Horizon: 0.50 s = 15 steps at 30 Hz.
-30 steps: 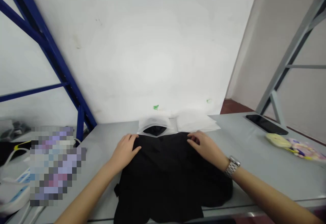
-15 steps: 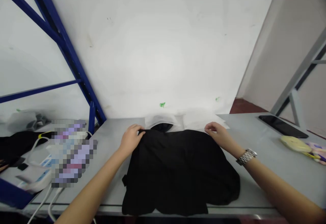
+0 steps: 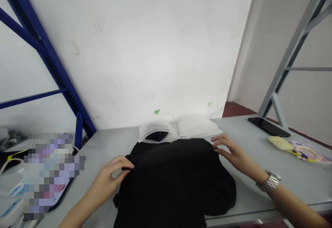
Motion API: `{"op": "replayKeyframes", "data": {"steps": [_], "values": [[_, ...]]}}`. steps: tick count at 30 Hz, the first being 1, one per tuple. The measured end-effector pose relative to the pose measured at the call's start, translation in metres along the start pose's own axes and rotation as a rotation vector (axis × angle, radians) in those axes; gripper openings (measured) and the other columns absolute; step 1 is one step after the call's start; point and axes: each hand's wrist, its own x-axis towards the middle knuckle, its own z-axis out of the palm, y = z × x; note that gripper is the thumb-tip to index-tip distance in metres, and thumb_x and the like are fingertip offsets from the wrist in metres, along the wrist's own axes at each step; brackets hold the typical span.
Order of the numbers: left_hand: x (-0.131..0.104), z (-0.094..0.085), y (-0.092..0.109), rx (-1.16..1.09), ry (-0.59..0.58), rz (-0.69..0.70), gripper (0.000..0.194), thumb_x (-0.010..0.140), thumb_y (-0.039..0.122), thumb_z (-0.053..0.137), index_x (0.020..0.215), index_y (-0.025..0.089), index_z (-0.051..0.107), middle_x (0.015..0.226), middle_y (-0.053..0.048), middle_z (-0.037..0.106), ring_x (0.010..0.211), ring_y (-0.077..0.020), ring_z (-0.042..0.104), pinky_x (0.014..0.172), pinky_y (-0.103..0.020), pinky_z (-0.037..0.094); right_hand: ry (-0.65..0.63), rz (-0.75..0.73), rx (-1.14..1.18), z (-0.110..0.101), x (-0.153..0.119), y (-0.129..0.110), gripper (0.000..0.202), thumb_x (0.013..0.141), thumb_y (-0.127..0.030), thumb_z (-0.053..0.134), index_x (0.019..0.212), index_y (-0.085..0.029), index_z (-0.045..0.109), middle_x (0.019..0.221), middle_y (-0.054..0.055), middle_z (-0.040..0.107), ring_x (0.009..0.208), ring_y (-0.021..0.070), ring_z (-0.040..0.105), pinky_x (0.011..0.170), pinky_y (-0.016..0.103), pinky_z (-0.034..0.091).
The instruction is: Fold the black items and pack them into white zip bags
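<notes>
Black garment spread over the grey table and across its front edge, fold pinched at either end by left hand and right hand, thumbs and fingertips together on fabric. Just beyond, translucent bag with black contents, beside white packets. Off right, black smartphone near pale yellow object; far left, white power strip.

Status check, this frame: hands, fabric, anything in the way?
Left hand, right hand: each pinching black fabric piece. Fabric spread over grey table. Translucent white bags just beyond it.
</notes>
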Motion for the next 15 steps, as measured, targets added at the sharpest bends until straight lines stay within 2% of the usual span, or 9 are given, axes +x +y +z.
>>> {"op": "replayKeyframes", "data": {"steps": [2,4,6,8,9,11,13,15], "values": [[-0.016,0.000,0.005,0.113,-0.124,0.025,0.016,0.085,0.030,0.053,0.089,0.029,0.069,0.091,-0.002,0.066,0.089,-0.0193,0.061,0.082,-0.031,0.048,-0.126,0.069,0.035,-0.004,-0.015,-0.002,0.013,0.086,-0.034,0.050,0.083,-0.024,0.058,0.122,0.006,0.054,0.116,0.0230,0.048,0.103,0.040,0.035],[-0.022,0.003,0.013,0.253,-0.162,0.020,0.016,0.082,0.037,0.057,0.088,0.030,0.070,0.095,-0.003,0.066,0.092,-0.0223,0.060,0.084,-0.035,0.048,-0.227,0.125,0.094,-0.003,-0.023,0.000,0.011,0.084,-0.033,0.054,0.089,-0.024,0.057,0.128,0.007,0.052,0.118,0.0235,0.048,0.102,0.040,0.035],[-0.020,0.010,0.023,0.381,-0.075,0.013,0.024,0.083,0.043,0.054,0.087,0.026,0.071,0.103,-0.007,0.065,0.098,-0.0262,0.059,0.088,-0.042,0.047,-0.241,0.181,0.130,0.001,-0.024,0.005,0.029,0.080,-0.032,0.057,0.108,-0.024,0.054,0.123,0.009,0.055,0.112,0.0240,0.052,0.098,0.040,0.040],[-0.014,0.022,0.034,0.460,0.006,0.051,0.032,0.087,0.044,0.049,0.101,0.023,0.068,0.118,-0.010,0.061,0.111,-0.0295,0.054,0.096,-0.047,0.042,-0.208,0.238,0.107,0.006,-0.020,0.013,0.043,0.077,-0.031,0.058,0.119,-0.022,0.049,0.110,0.009,0.060,0.102,0.0240,0.056,0.092,0.041,0.043],[-0.011,0.029,0.039,0.477,0.003,0.087,0.036,0.088,0.043,0.048,0.115,0.024,0.062,0.128,-0.010,0.056,0.119,-0.0301,0.049,0.100,-0.049,0.039,-0.196,0.254,0.081,0.007,-0.017,0.017,0.040,0.076,-0.030,0.058,0.115,-0.021,0.053,0.103,0.008,0.062,0.097,0.0239,0.057,0.090,0.041,0.043],[-0.009,0.044,0.043,0.482,-0.081,0.158,0.050,0.088,0.042,0.050,0.136,0.029,0.042,0.142,-0.006,0.044,0.131,-0.0292,0.037,0.104,-0.051,0.033,-0.181,0.254,0.060,0.007,-0.010,0.021,0.023,0.075,-0.029,0.057,0.096,-0.020,0.061,0.094,0.007,0.062,0.092,0.0236,0.057,0.089,0.041,0.044],[-0.009,0.056,0.042,0.466,-0.175,0.192,0.057,0.088,0.040,0.050,0.141,0.035,0.030,0.145,-0.004,0.039,0.133,-0.0278,0.034,0.105,-0.052,0.032,-0.170,0.252,0.101,0.002,-0.003,0.017,0.014,0.076,-0.030,0.055,0.082,-0.020,0.061,0.089,0.006,0.062,0.088,0.0229,0.057,0.084,0.038,0.046],[-0.011,0.063,0.038,0.443,-0.220,0.188,0.056,0.089,0.040,0.049,0.141,0.036,0.027,0.144,-0.004,0.040,0.133,-0.0268,0.035,0.105,-0.052,0.032,-0.171,0.284,0.157,-0.006,0.007,0.002,0.013,0.077,-0.031,0.053,0.077,-0.020,0.058,0.079,0.004,0.061,0.077,0.0196,0.057,0.071,0.033,0.048]]}}
